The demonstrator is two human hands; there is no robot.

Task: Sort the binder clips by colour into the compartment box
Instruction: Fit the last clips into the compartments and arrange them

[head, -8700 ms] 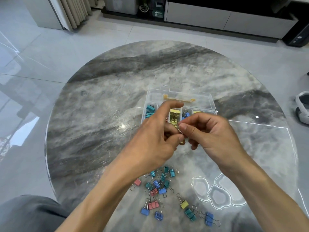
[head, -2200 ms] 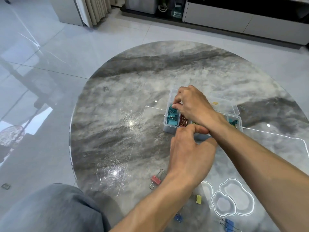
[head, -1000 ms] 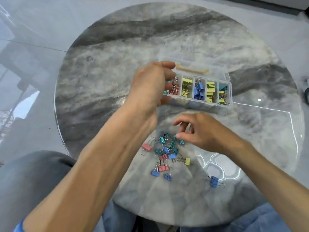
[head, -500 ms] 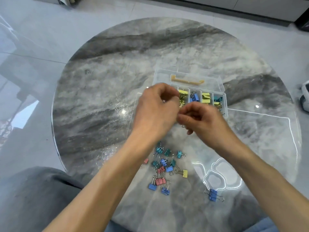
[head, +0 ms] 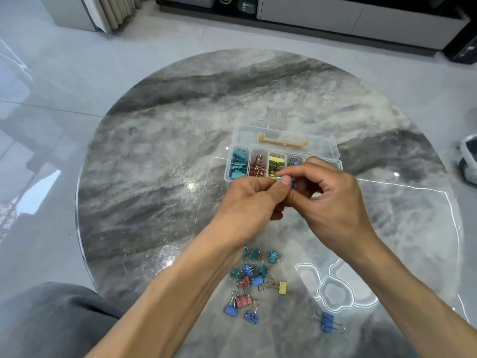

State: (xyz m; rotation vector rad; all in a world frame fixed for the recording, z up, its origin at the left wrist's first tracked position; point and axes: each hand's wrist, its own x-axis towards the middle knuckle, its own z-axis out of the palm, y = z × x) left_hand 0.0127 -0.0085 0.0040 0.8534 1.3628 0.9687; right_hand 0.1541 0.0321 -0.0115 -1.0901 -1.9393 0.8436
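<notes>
**Both hands meet over the box, fingers pinched on a small clip**

A person sits at a round marble table (head: 160, 156), both bare hands raised together just in front of a clear compartment box (head: 233, 165). The left hand (head: 251, 202) and right hand (head: 333, 202) touch at the fingertips. The thumbs and forefingers are closed together on something small; a sliver of teal and a bit of blue show between them, so it looks like one or two binder clips, though the fingers hide most of it.

The box stands open, its lid (head: 284, 136) tilted back. From the left, its compartments hold teal clips (head: 238, 164), red clips (head: 257, 167) and yellow clips (head: 276, 165); the ones further right are partly hidden by the right hand.

Half a second ago the hands were already meeting in this spot, and now they are pressed closer together. A second ago the right hand was down in the loose pile (head: 249, 277) near the table's front edge, while the left hovered by the box. This suggests clips just picked from the pile are being pulled apart or readied for dropping.

The pile holds teal, blue, red and one yellow clip (head: 282, 288), with a blue pair (head: 327, 322) lying well apart to the right. Much sorting remains.
</notes>
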